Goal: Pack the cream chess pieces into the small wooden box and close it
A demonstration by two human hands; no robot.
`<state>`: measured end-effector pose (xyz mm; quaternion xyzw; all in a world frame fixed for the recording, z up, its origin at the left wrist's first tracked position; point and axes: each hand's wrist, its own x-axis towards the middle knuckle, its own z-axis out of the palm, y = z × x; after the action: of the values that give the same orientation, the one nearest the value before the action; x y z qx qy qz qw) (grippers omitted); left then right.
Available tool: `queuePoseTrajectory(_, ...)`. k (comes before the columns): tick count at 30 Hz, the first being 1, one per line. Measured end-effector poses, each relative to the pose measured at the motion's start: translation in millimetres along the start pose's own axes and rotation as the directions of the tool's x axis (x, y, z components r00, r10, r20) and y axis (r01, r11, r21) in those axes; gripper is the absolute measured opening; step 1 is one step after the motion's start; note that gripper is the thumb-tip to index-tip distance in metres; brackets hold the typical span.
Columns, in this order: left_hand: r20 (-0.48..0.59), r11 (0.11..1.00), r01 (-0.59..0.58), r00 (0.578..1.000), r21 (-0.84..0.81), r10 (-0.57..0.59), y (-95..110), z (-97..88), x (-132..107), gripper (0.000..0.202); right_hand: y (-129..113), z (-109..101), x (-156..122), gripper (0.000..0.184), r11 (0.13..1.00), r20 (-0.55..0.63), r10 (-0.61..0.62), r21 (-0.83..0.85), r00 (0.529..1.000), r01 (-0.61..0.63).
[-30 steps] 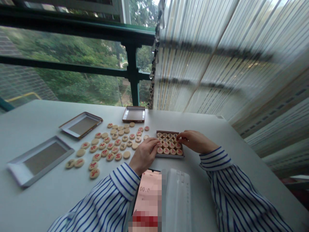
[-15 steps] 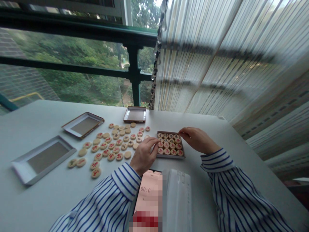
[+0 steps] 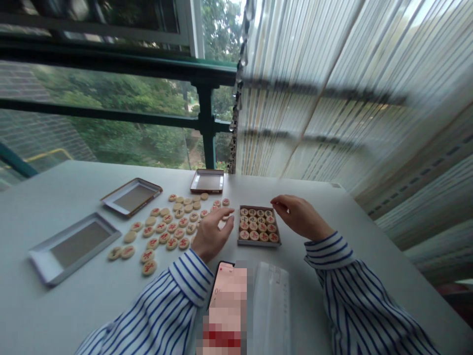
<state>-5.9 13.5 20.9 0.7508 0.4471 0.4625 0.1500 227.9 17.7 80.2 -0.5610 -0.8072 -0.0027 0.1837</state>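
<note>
A small square box [image 3: 258,243] on the white table holds rows of round Chinese chess pieces, marked in red and black. My left hand [image 3: 213,234] is just left of this box, with thumb and fingers apart and nothing seen between them. Beyond and to the left of that hand lie many loose Chinese chess pieces [image 3: 184,243], some with red or black characters, others with a blank face up; the hand hides a few. At the box's far right corner, my right hand [image 3: 303,216] has its fingers bent together; whether anything is between the fingertips is hidden.
Three shallow trays or lids stand around the loose pieces: a grey-white one [image 3: 46,276] at left, a brown-edged one [image 3: 127,215] behind it, and a smaller one [image 3: 207,191] at the back. A phone [image 3: 221,281] and a whitish translucent object [image 3: 271,305] lie in front.
My left hand has drawn back leftward from the box, its fingers now apart. My right hand stays by the box's far right corner. The camera view has shifted slightly.
</note>
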Motion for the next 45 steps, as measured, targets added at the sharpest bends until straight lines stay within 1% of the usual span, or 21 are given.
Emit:
queuePoseTrajectory(3, -0.03, 0.997, 0.073, 0.997, 0.011, -0.073, -9, -13.1, 14, 0.026, -5, -3, 1, 0.023, 0.999, -0.048, -0.021, 0.038, 0.999, 0.023)
queuePoseTrajectory(5, -0.057, 0.992, 0.12, 0.991, 0.03, -0.118, -16, -20.8, 27, 0.028, -7, -4, 4, 0.023, 0.998, -0.056, -0.032, 0.056, 0.998, 0.035)
queuePoseTrajectory(7, -0.047, 0.989, 0.142, 0.989, 0.041, -0.14, -25, -24.9, 40, 0.03, -10, -5, 9, 0.023, 0.997, -0.059, -0.039, 0.065, 0.998, 0.042)
queuePoseTrajectory(10, 0.044, 0.989, 0.117, 0.992, 0.095, -0.122, -35, -22.3, 58, 0.03, -15, -6, 17, 0.023, 0.995, -0.061, -0.05, 0.078, 0.997, 0.054)
queuePoseTrajectory(14, 0.196, 0.967, 0.038, 0.977, 0.251, -0.089, -45, -8.2, 70, 0.03, -21, -5, 27, 0.023, 0.993, -0.05, -0.068, 0.092, 0.996, 0.073)
queuePoseTrajectory(17, 0.273, 0.938, -0.023, 0.959, 0.346, -0.077, -48, 1.3, 73, 0.031, -22, -3, 29, 0.022, 0.994, -0.027, -0.071, 0.083, 0.997, 0.073)
queuePoseTrajectory(21, 0.323, 0.892, -0.07, 0.942, 0.447, -0.088, -49, 6.8, 74, 0.03, -18, 0, 28, 0.022, 0.996, 0.002, -0.05, 0.07, 0.999, 0.05)
queuePoseTrajectory(24, 0.351, 0.869, -0.066, 0.928, 0.491, -0.128, -45, 6.7, 73, 0.031, -16, 0, 26, 0.022, 0.996, 0.002, -0.049, 0.076, 0.999, 0.049)
queuePoseTrajectory(28, 0.406, 0.847, -0.034, 0.887, 0.531, -0.219, -37, 3.7, 72, 0.032, -17, -1, 25, 0.023, 0.995, 0.003, -0.051, 0.085, 0.999, 0.05)
queuePoseTrajectory(30, 0.416, 0.829, -0.005, 0.866, 0.559, -0.275, -34, 2.5, 72, 0.033, -18, -1, 25, 0.023, 0.995, 0.013, -0.048, 0.085, 0.999, 0.046)
queuePoseTrajectory(32, 0.42, 0.814, 0.004, 0.855, 0.581, -0.304, -33, 2.1, 73, 0.033, -19, -1, 25, 0.023, 0.996, 0.023, -0.044, 0.08, 0.999, 0.042)
queuePoseTrajectory(34, 0.425, 0.803, -0.024, 0.858, 0.596, -0.29, -33, 2.5, 73, 0.033, -19, -1, 25, 0.023, 0.996, 0.031, -0.047, 0.074, 0.998, 0.044)
queuePoseTrajectory(38, 0.435, 0.79, -0.103, 0.873, 0.605, -0.219, -37, 4.3, 72, 0.035, -17, 1, 24, 0.022, 0.996, 0.03, -0.05, 0.071, 0.998, 0.048)
queuePoseTrajectory(42, 0.426, 0.788, -0.117, 0.883, 0.605, -0.196, -40, 4.4, 71, 0.034, -16, 3, 24, 0.022, 0.997, 0.038, -0.052, 0.067, 0.998, 0.049)
queuePoseTrajectory(45, 0.409, 0.806, -0.106, 0.895, 0.583, -0.178, -40, 3.2, 71, 0.032, -15, 2, 24, 0.023, 0.997, 0.038, -0.05, 0.062, 0.998, 0.047)
